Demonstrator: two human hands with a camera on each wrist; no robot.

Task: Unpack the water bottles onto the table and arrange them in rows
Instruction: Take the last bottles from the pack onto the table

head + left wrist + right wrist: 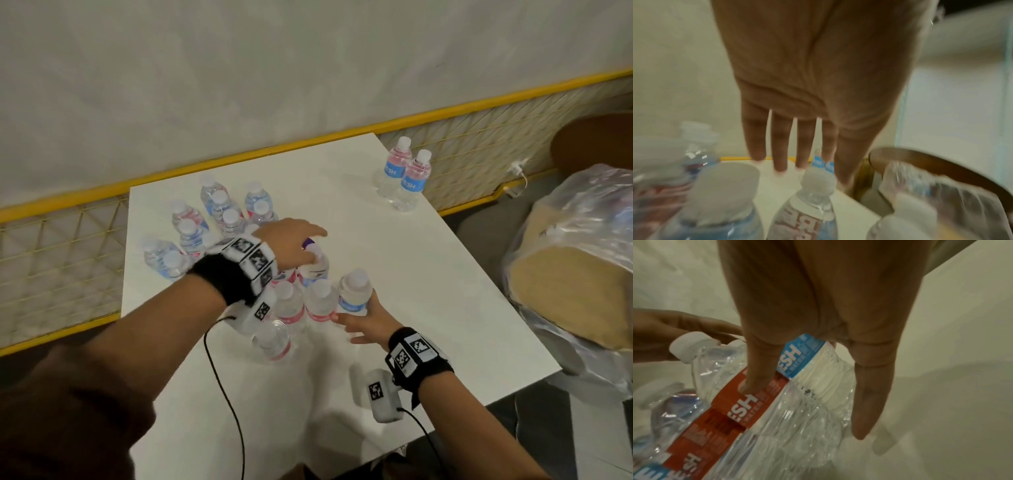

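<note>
Clear water bottles with white caps and red or blue labels stand on the white table (394, 257). A back-left cluster (219, 212) holds several. A nearer group (320, 301) stands between my hands. My left hand (294, 240) is flat above this group, its straight fingers (780, 146) over a cap (816, 180). My right hand (363, 322) presses straight fingers against the blue-labelled end bottle (354, 291), (807, 356). One finger lies on the red-labelled neighbour (748, 405).
Two more bottles (406, 178) stand at the table's far right corner. A plastic-wrapped pack with cardboard (575, 274) sits off the right edge, below a round brown seat (596, 144). A yellow railing (239, 154) runs behind. Cables trail from both wrists.
</note>
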